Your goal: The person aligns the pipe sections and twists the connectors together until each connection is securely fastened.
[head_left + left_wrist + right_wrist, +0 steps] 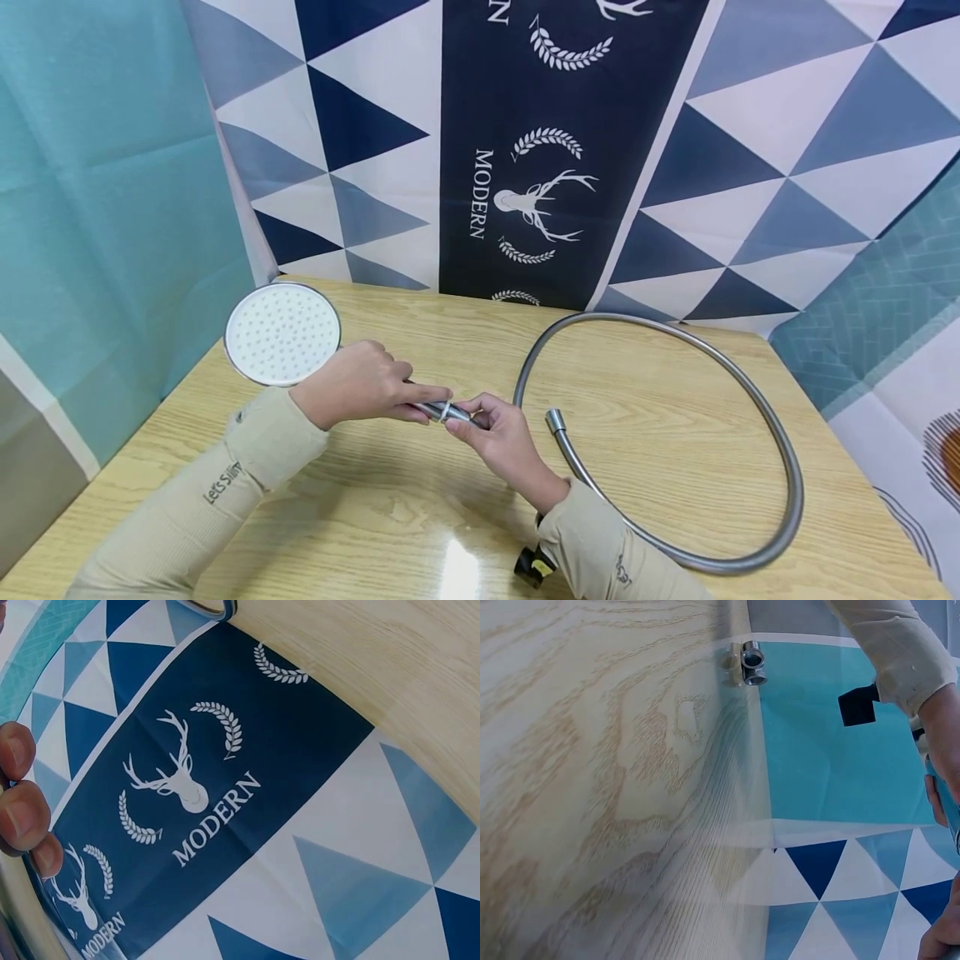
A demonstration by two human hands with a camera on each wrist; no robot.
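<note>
A round shower head (282,335) with a white nozzle face and chrome rim is at the table's left side. My left hand (367,385) grips its handle, mostly hidden by the fingers. Where the handle's narrow end (431,408) meets a metal end piece there is a white ring (446,412). My right hand (497,433) pinches that end piece between thumb and fingers. A grey metal shower hose (780,450) loops over the table, running behind the right hand. Its loose end, a chrome connector (555,420), lies beside that hand. In the left wrist view only fingertips (26,814) show.
A patterned cloth (525,167) hangs behind the wooden table (390,517). A small chrome fitting (753,664) stands by the table edge in the right wrist view. Black wrist cameras show at the right wrist (534,567) and left sleeve (857,705).
</note>
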